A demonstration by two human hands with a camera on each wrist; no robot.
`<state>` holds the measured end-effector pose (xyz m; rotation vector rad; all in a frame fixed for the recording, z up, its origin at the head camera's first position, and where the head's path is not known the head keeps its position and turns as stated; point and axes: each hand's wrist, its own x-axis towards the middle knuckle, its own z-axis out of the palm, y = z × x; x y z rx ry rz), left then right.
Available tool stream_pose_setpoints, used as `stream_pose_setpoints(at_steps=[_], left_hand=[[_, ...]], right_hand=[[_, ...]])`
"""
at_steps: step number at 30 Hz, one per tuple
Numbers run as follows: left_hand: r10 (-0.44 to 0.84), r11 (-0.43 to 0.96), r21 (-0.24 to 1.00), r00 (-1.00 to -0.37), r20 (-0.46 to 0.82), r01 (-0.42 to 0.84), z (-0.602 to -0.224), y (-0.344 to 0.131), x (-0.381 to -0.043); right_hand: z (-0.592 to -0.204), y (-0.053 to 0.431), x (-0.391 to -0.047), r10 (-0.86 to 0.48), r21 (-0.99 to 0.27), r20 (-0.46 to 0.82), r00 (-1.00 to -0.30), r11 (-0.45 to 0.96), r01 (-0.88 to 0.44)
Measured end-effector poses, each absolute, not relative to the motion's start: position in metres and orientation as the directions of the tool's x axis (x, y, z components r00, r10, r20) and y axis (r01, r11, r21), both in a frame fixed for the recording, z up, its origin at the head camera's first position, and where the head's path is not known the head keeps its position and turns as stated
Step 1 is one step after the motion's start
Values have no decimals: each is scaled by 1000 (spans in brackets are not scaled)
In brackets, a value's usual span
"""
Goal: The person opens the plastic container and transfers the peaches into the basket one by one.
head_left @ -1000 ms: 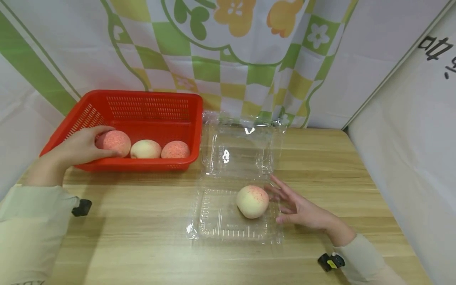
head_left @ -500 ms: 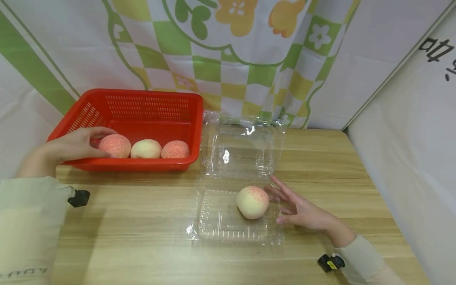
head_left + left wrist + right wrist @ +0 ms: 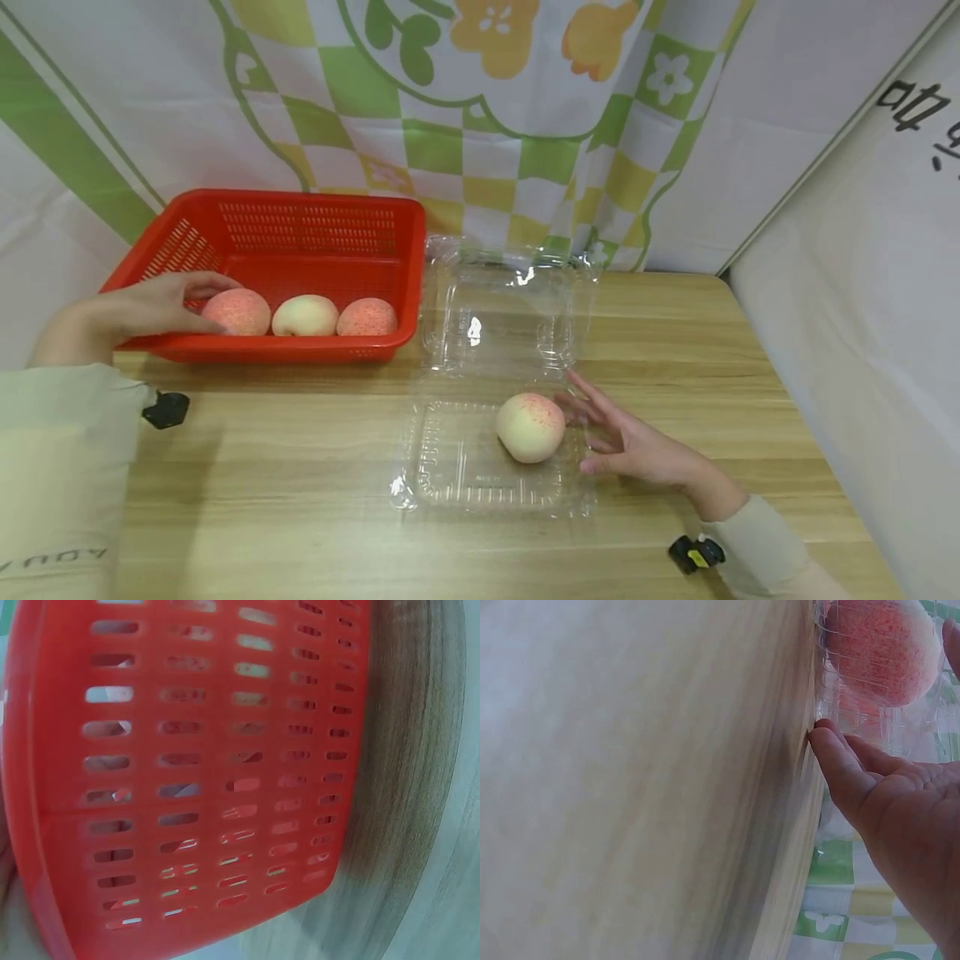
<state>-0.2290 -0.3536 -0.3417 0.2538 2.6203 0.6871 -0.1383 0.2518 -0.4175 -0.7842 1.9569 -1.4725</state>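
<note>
In the head view, my left hand [image 3: 153, 307] reaches over the left end of the red plastic basket [image 3: 322, 265]. Its fingers curve behind a pink peach [image 3: 237, 312], with the thumb along the front side. The basket wall [image 3: 217, 772] hides most of this hand in the left wrist view. My right hand [image 3: 637, 442] lies beside the open clear plastic clamshell box [image 3: 450, 475], fingers spread and fingertips at its right edge. A pale peach [image 3: 530, 427] with a pink blush sits in the box's lower half, just left of those fingertips.
Alongside the left hand's peach, a cream peach [image 3: 305, 315] and another pink peach [image 3: 367, 317] lie in the basket. The box's raised lid [image 3: 498, 317] leans toward the checkered curtain [image 3: 491, 150]. A wooden table [image 3: 300, 533] lies beneath everything.
My left hand has shifted slightly left and its peach sits a little lower behind the basket's front rim. The right hand and the box have stayed put.
</note>
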Motion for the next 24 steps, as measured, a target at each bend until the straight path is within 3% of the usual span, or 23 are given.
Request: stream_pose_setpoints(at_steps=[24], left_hand=[[257,864,501,-895,-365,44,-343,-347,-230]], right_hand=[[-417,252,-139,-739,-968,-92,-667,223,-113]])
